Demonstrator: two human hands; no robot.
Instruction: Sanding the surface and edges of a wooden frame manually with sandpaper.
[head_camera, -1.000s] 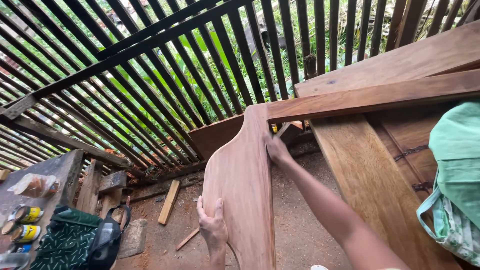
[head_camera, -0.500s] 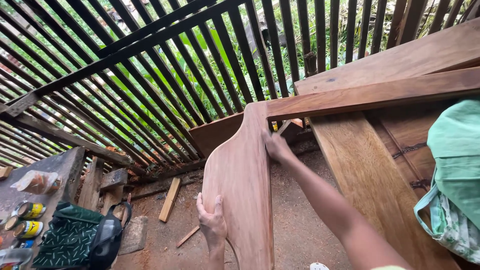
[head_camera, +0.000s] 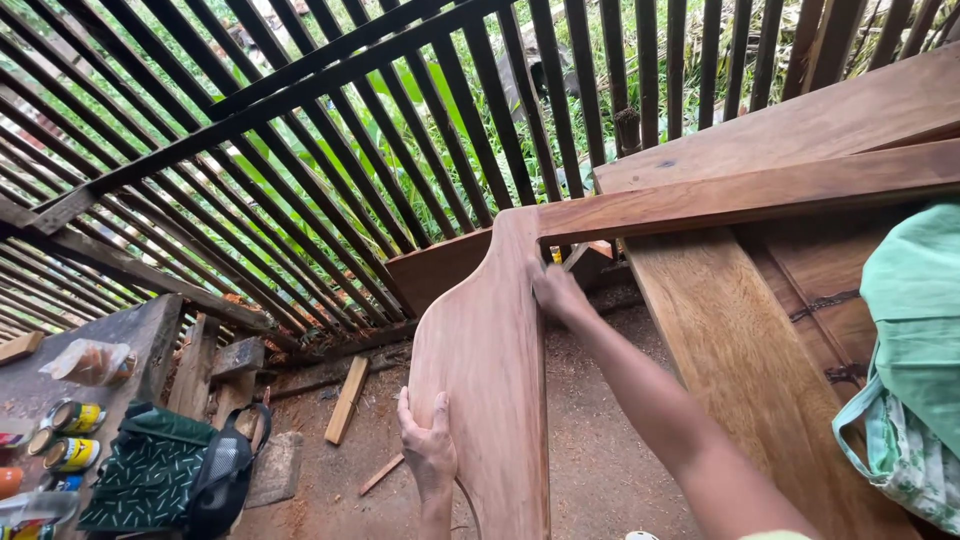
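Note:
A shaped reddish wooden panel (head_camera: 490, 360) with a curved top stands upright in front of me. My left hand (head_camera: 428, 445) grips its left edge low down, fingers spread on the face. My right hand (head_camera: 557, 292) holds its right edge near the top, where the panel meets the end of a long wooden rail (head_camera: 760, 190) that runs off to the right.
A slatted wooden wall (head_camera: 300, 150) closes the back, with greenery behind. Wide planks (head_camera: 740, 350) lie at right, a green cloth bag (head_camera: 915, 370) over them. At left a bench (head_camera: 140, 330) holds small cans (head_camera: 75, 415) and a dark patterned bag (head_camera: 160, 475). Wood offcuts (head_camera: 347, 400) lie on the dirt floor.
The panel has stayed in both hands, with only a slight shift of the view. My left hand has crept a little higher along the panel's left edge.

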